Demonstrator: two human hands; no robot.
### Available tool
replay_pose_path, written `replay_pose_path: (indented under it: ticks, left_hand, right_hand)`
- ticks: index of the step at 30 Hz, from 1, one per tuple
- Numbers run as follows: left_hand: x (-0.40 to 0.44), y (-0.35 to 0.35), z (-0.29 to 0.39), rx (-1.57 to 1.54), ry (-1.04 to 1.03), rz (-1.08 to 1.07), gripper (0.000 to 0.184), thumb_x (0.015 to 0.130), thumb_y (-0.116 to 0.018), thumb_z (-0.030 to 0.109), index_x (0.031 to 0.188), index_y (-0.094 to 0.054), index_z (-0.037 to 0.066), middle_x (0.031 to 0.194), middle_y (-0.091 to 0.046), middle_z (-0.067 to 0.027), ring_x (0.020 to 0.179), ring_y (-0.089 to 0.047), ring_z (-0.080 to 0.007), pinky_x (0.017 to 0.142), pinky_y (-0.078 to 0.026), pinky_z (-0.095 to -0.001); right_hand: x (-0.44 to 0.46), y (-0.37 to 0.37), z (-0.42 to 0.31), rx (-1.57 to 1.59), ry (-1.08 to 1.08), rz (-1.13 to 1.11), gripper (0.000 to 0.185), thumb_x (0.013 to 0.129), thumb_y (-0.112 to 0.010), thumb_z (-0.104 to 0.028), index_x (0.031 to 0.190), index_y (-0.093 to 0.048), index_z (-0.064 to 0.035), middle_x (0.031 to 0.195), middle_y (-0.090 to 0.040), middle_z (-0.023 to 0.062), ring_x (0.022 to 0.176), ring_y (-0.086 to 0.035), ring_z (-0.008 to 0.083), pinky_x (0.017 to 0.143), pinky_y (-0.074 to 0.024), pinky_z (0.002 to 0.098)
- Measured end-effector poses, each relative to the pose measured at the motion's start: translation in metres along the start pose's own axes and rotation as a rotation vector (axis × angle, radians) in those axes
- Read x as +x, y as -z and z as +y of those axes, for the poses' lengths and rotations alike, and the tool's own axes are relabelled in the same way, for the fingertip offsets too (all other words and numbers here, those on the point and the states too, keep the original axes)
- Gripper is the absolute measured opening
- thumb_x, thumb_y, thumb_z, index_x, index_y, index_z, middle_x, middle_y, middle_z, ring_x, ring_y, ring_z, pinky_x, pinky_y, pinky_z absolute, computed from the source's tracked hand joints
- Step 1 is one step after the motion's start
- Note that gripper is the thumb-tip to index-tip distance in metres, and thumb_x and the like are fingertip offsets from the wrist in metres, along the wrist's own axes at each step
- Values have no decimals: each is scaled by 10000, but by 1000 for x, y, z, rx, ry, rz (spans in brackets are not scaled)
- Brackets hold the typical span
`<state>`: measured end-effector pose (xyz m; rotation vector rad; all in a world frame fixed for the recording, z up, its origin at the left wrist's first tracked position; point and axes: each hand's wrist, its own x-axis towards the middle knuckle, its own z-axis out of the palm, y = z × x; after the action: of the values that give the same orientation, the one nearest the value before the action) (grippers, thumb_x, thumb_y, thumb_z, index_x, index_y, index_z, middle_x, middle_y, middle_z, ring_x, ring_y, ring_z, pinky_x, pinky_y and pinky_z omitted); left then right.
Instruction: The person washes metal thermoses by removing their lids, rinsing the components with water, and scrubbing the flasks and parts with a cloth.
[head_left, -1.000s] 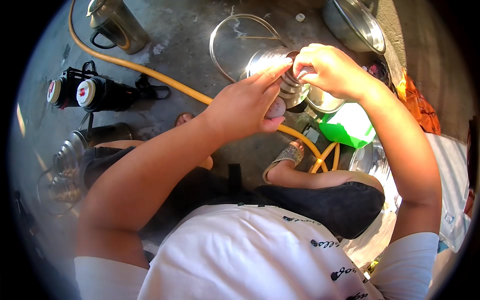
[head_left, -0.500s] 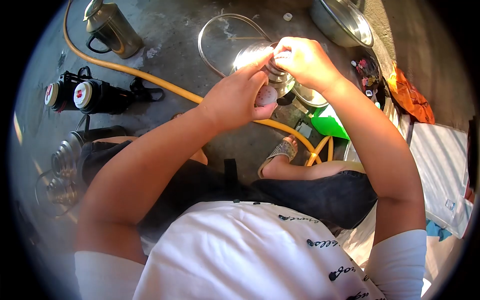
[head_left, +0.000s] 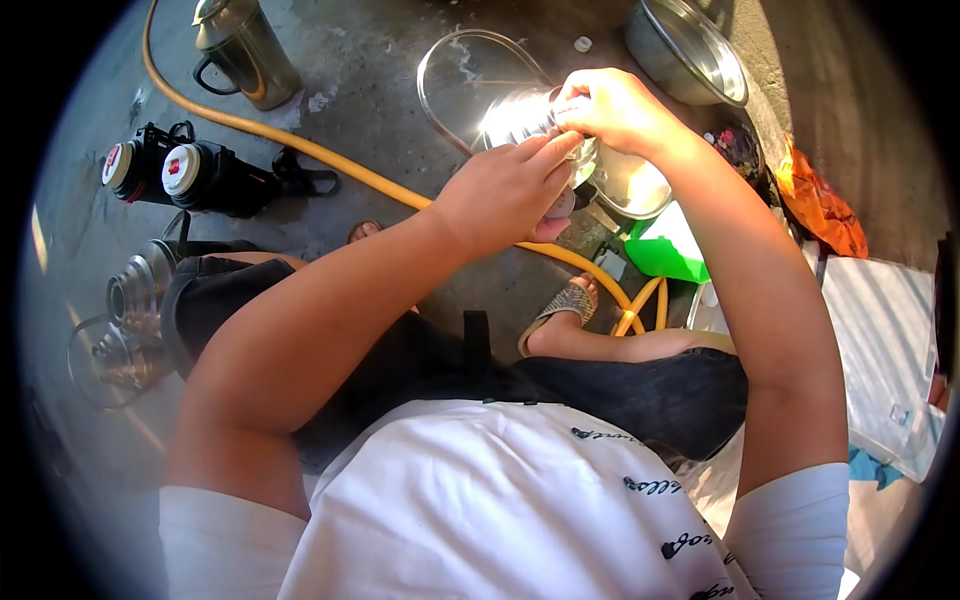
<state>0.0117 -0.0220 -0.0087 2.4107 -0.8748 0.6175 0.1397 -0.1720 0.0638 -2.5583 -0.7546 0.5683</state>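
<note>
Head view — I've got the metal vessel [head_left: 515,118] near the green container [head_left: 665,260]; left hand [head_left: 508,190] touches it, curled around a round cap [head_left: 562,205]; right hand [head_left: 622,115] bunches its fingers at the mouth — what they grip, I can't tell.

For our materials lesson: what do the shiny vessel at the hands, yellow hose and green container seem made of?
Shiny vessel: polished metal, probably steel, given its bright glare. Yellow hose: smooth rubber or plastic, judging by its curves. Green container: probably smooth plastic, given its even colour.
</note>
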Motion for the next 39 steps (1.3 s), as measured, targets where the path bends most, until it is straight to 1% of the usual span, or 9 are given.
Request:
replay_pose_path:
  ticks: [7,13,15,20,23,28,33,37,39]
  left_hand:
    - [13,-2,9,-156,143,-91,508,715,-767,313,1057,-608,-27,1269,-518,-117,1108,-576,-233,927,-504,-339]
    - [17,-2,5,-228,215,-158,487,716,-762,296,1036,-621,-42,1321,-495,-136,1116,-584,-247,935,-500,-345]
    - [16,-5,3,-221,183,-84,461,724,-757,303,1005,-621,-36,1318,-496,-104,936,-640,-282,828,-542,-371]
    - [8,-6,0,-204,180,-88,446,714,-760,303,977,-623,-30,1339,-479,-107,1020,-615,-250,838,-542,-372]
    - [7,-6,1,-216,170,-117,441,708,-761,302,970,-621,-24,1357,-470,-112,1075,-594,-242,859,-536,-368]
    - [7,-5,3,-221,161,-94,446,693,-767,303,963,-621,-20,1363,-466,-124,1101,-585,-249,888,-526,-366]
    - [9,-10,7,-201,192,-74,448,671,-771,295,957,-625,-17,1369,-462,-133,1102,-586,-241,884,-525,-366]
    - [14,-9,5,-198,179,-27,434,672,-771,295,939,-627,-16,1373,-458,-133,1084,-591,-245,873,-528,-366]
    - [14,-4,4,-197,220,-121,450,686,-766,306,971,-652,-24,1347,-471,-149,1194,-556,-263,980,-478,-343]
  right_hand:
    - [8,-11,-6,-48,-72,217,206,749,-700,-205,872,-687,-39,804,-673,122,732,-638,201,688,-498,330]
    - [14,-11,-8,-292,-270,344,170,814,-663,-229,885,-643,-77,936,-680,108,869,-649,300,792,-505,400]
    - [13,-10,-10,-353,-216,371,168,818,-664,-230,876,-642,-74,921,-681,114,867,-650,308,791,-507,400]
    - [-3,-6,-20,45,-145,75,214,820,-646,-190,967,-670,-37,811,-650,59,776,-592,142,743,-484,303]
    - [-12,-2,-18,2,9,102,207,823,-649,-185,954,-665,-25,813,-654,63,762,-587,138,721,-485,297]
    - [-4,2,-27,0,-107,7,181,807,-660,-146,935,-654,-18,819,-665,70,754,-612,165,704,-488,291]
    - [13,-9,-5,-162,113,273,110,817,-653,-127,884,-639,-41,882,-659,137,837,-633,308,762,-503,400]
    - [12,-10,1,-315,27,408,88,831,-656,-139,868,-622,-67,983,-623,133,884,-629,343,790,-501,451]
    - [14,-7,-1,-326,-8,403,65,837,-640,-125,874,-622,-75,1034,-610,133,909,-635,352,787,-505,470]
